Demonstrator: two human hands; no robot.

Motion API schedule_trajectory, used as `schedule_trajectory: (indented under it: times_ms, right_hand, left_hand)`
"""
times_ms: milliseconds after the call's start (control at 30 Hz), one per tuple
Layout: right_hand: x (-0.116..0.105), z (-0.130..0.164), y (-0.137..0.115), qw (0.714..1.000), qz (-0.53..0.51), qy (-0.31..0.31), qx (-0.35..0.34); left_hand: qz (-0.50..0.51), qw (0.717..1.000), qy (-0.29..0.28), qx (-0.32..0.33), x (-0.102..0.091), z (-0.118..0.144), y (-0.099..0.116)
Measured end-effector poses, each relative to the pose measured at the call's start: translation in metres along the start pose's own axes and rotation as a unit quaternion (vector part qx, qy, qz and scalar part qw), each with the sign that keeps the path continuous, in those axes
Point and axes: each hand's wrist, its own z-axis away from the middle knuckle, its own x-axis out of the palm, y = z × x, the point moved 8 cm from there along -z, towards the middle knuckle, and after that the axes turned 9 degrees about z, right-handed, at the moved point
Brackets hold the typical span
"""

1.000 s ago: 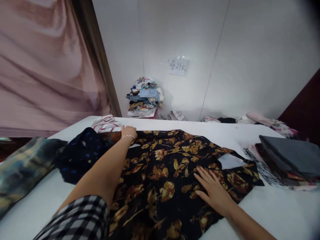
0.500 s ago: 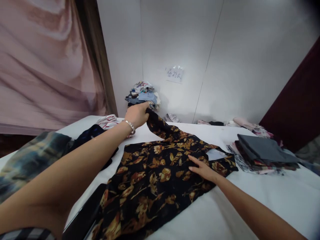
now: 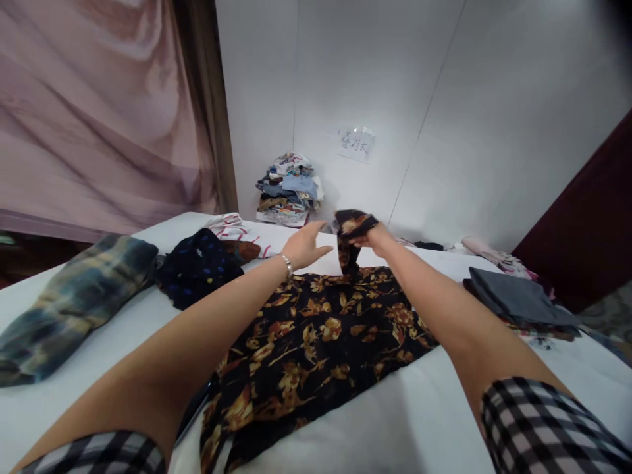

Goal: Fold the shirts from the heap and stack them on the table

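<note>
A black shirt (image 3: 320, 336) with a brown and gold flower print lies spread over the white table, its near end toward me. My right hand (image 3: 370, 238) grips its sleeve (image 3: 348, 253) and holds it up above the far edge of the garment. Just left of that sleeve, my left hand (image 3: 307, 245) is open, thumb and fingers apart, holding nothing. It wears a silver bracelet at the wrist. My right forearm hides the right part of the shirt. A dark flat object is partly covered at the shirt's lower left.
A plaid garment (image 3: 83, 296) and a dark blue spotted one (image 3: 197, 266) lie to the left. Folded clothes topped by a grey piece (image 3: 518, 296) sit at the right. A tall clothes pile (image 3: 291, 187) stands by the wall, left of a paper sign (image 3: 356, 143).
My left hand has let go of the sleeve and opened. My right hand has risen off the shirt and taken the sleeve. The camera view has shifted slightly.
</note>
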Motion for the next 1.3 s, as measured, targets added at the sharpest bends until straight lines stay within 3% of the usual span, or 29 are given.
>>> schedule_trajectory:
  times_ms: [67,167,233,333,467,667,833,967,1100,1200,1300]
  right_hand:
    - [-0.027,-0.010,-0.010,0.999,-0.042,0.034,-0.006]
    - [-0.063,-0.022,-0.022,0.994,-0.091,0.061,-0.027]
    - [-0.082,-0.026,-0.026,0.991,-0.107,0.077,-0.037]
    - [-0.101,-0.028,-0.025,0.988,-0.117,0.090,-0.047]
    - [-0.128,-0.023,-0.024,0.982,-0.140,0.113,-0.057]
    - [-0.173,-0.007,-0.047,0.962,-0.192,0.149,-0.123]
    - [-0.170,-0.002,-0.051,0.972,-0.160,0.131,-0.110]
    - [-0.165,-0.013,-0.053,0.977,-0.134,0.127,-0.105]
    - [-0.167,-0.029,-0.075,0.969,-0.155,0.125,-0.144]
    - [-0.164,-0.035,-0.090,0.966,-0.164,0.102,-0.170]
    - [-0.161,-0.029,-0.091,0.971,-0.154,0.093,-0.158]
  left_hand:
    - [-0.046,0.992,-0.077,-0.088,0.030,0.015,-0.060]
    - [-0.075,0.976,-0.138,-0.153,0.065,0.041,-0.123]
    - [-0.092,0.965,-0.160,-0.184,0.082,0.054,-0.147]
    - [-0.112,0.955,-0.181,-0.206,0.094,0.061,-0.166]
    - [-0.130,0.955,-0.178,-0.201,0.091,0.055,-0.174]
    - [-0.112,0.956,-0.195,-0.188,0.087,0.059,-0.169]
    - [-0.126,0.950,-0.199,-0.205,0.087,0.071,-0.158]
    - [-0.142,0.945,-0.162,-0.245,0.068,0.064,-0.159]
    - [-0.150,0.941,-0.137,-0.272,0.047,0.053,-0.163]
    - [-0.157,0.943,-0.136,-0.260,0.040,0.050,-0.160]
    - [-0.167,0.950,-0.130,-0.229,0.032,0.053,-0.150]
